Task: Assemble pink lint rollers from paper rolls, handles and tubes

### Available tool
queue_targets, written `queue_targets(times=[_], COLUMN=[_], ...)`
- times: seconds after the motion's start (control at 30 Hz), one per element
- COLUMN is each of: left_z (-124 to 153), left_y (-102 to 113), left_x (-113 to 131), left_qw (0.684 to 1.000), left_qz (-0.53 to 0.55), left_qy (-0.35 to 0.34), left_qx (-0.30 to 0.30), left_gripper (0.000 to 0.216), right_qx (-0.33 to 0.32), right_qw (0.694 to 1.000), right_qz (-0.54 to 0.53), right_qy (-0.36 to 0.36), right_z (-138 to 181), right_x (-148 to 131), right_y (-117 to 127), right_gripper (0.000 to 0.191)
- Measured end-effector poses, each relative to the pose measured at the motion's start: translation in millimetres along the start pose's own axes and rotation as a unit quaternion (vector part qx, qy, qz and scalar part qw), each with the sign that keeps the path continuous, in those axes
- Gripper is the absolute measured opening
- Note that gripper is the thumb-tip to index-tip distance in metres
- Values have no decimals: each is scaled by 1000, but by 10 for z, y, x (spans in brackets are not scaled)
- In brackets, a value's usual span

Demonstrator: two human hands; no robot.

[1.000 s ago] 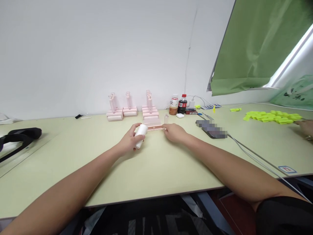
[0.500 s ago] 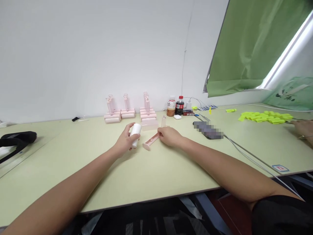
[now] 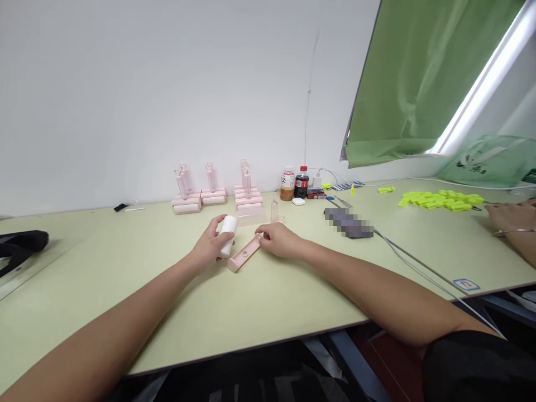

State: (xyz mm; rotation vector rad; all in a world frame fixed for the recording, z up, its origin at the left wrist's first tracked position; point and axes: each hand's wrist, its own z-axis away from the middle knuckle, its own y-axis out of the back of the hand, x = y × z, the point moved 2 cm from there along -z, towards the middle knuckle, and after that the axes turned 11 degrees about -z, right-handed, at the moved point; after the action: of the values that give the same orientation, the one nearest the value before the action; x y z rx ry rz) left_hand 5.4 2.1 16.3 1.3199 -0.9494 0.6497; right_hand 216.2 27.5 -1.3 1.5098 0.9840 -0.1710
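My left hand point(image 3: 208, 245) is wrapped round a white roll point(image 3: 229, 235), which it holds tilted just above the table. Right of it, a long pink trough-shaped plastic holder point(image 3: 244, 254) slants with its hollow side up and a small ring inside. The fingers of my right hand point(image 3: 280, 240) pinch its far right end; the fingertips partly cover that end. Behind the hands, a small clear pink piece point(image 3: 274, 211) stands upright beside a pale translucent block point(image 3: 250, 216).
Several pink units with white rolls and upright handles point(image 3: 186, 201) line the wall. Two drink bottles point(image 3: 287, 184), a phone-like blurred dark object point(image 3: 348, 223), cables and a pile of yellow pieces point(image 3: 439, 200) are to the right. Another person's hand point(image 3: 508, 218) rests at the far right.
The pink holder has swung nearer to me and to the left, now showing its hollow side upward. My right hand has moved slightly left. The left hand still holds the white roll.
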Motion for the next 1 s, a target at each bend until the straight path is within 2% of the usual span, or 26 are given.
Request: queue_targets(times=[0.13,0.27,0.4,0.5,0.73,0.87,1.0], left_z=[14,12,8,8,37,53,60], left_y=[2,-10,-40,-62,-111,-122,-125], left_x=[11,15,20,18,28,31,27], left_qw=[1000,1000,999,998,995,993,992], left_qz=[2,11,36,47,46,56,63], left_qy=[1,13,22,27,21,14,10], left_qx=[-4,-9,-24,-37,-84,-100,-110], left_gripper=[67,66,64,65,65,64,64], right_qx=[-28,-14,37,42,17,22,38], right_qw=[1000,1000,997,994,958,947,936], right_qz=[3,1,-56,-96,-278,-312,-340], right_qy=[10,22,28,23,-61,-73,-88], right_z=[18,24,11,-3,20,36,23], right_x=[-28,-64,-66,-42,-57,-97,-81], right_y=[-40,-73,-86,-107,-176,-186,-195], right_gripper=[10,21,24,25,26,18,17])
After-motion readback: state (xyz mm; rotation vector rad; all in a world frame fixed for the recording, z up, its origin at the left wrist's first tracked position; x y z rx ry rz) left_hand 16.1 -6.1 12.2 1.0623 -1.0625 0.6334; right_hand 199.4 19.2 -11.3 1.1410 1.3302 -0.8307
